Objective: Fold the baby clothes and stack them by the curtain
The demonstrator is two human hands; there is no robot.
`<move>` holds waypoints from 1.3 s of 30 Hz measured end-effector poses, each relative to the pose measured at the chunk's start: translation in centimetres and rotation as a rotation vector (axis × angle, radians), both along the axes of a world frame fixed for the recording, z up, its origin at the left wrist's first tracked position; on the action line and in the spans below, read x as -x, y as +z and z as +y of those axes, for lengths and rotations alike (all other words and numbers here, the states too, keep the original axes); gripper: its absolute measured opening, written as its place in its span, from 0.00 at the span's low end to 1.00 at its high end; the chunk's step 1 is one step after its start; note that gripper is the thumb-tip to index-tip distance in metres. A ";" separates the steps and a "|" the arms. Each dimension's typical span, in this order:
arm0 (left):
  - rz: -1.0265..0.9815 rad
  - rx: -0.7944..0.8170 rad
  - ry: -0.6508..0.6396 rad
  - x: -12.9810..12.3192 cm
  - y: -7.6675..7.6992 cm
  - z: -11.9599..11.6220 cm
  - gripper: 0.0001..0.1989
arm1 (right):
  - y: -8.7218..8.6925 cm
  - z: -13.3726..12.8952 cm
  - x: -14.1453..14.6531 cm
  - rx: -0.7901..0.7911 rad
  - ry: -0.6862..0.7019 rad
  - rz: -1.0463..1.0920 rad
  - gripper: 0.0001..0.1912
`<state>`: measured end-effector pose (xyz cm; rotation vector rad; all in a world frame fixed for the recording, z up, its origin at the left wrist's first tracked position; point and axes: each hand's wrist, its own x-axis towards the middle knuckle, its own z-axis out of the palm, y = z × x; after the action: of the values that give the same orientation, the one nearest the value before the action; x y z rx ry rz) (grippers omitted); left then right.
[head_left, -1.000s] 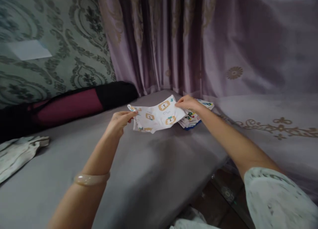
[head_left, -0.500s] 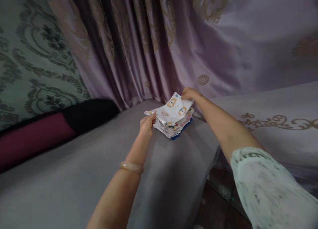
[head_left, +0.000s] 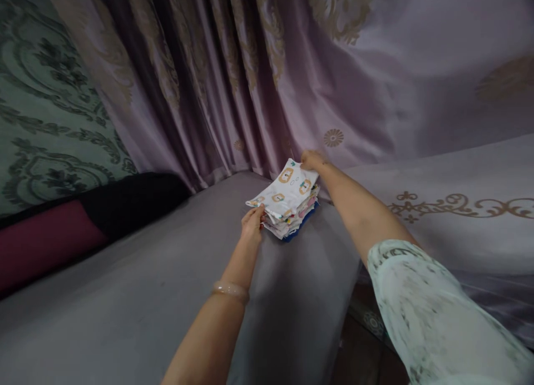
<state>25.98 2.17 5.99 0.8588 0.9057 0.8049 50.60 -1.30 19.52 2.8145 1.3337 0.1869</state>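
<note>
A white cloth printed with orange lion-like faces lies on top of a stack of folded cloths. The lowest layer of the stack is blue. My left hand, with a pale bangle on its wrist, pinches the near left edge of the top cloth. At the far right corner, my right hand has its fingers closed on the same cloth; its fingertips are partly hidden. The stack rests on a grey padded surface close to the curtain.
Purple curtains with gold patterns hang right behind the stack. A black and maroon bolster lies along the left, against green patterned wallpaper. The grey surface ends at the right, above a dark floor.
The top cloth's left edge, raised and curled before, now lies flatter over the stack. My left hand has come down slightly with it. The whole view has shifted a little.
</note>
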 end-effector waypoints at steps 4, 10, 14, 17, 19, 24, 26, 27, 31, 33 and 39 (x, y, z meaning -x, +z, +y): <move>0.061 0.022 -0.004 0.2 -1.3 0.0 0.15 | -1.0 0.1 0.0 -0.023 0.023 -0.050 0.16; 0.103 0.038 -0.086 0.7 -2.7 -0.2 0.15 | -2.8 -0.2 1.2 -0.061 0.068 -0.149 0.18; 0.082 0.010 -0.159 1.0 -3.0 -1.3 0.16 | -4.6 -0.3 2.3 -0.076 0.090 -0.197 0.19; 0.080 -0.025 -0.194 1.2 -3.0 -2.2 0.17 | -6.4 -0.5 3.0 -0.098 0.077 -0.226 0.21; 0.082 -0.048 -0.209 1.5 -3.0 -2.8 0.18 | -7.5 -0.6 3.3 -0.113 0.064 -0.238 0.22; 0.093 -0.121 -0.246 2.2 -2.7 -3.7 0.19 | -9.3 -0.7 3.9 -0.150 0.029 -0.231 0.24; 0.108 -0.131 -0.249 2.4 -2.6 -4.0 0.21 | -9.7 -0.7 4.1 -0.153 0.017 -0.213 0.24; 0.115 -0.131 -0.246 2.4 -2.5 -4.1 0.22 | -9.9 -0.8 4.2 -0.153 0.012 -0.200 0.24; 0.120 -0.143 -0.182 2.6 -2.5 -4.7 0.29 | -10.7 -1.1 4.3 -0.152 -0.031 -0.144 0.23; 0.098 -0.193 -0.148 2.8 -2.7 -4.9 0.35 | -11.0 -1.2 4.3 -0.158 -0.065 -0.115 0.23; 0.053 -0.458 -0.228 3.3 -3.4 -5.4 0.27 | -11.5 -0.9 4.8 -0.204 -0.144 -0.046 0.28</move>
<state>22.72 -3.26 2.63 1.3636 0.6602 0.8036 45.78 -2.22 8.03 3.0372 1.1592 0.4030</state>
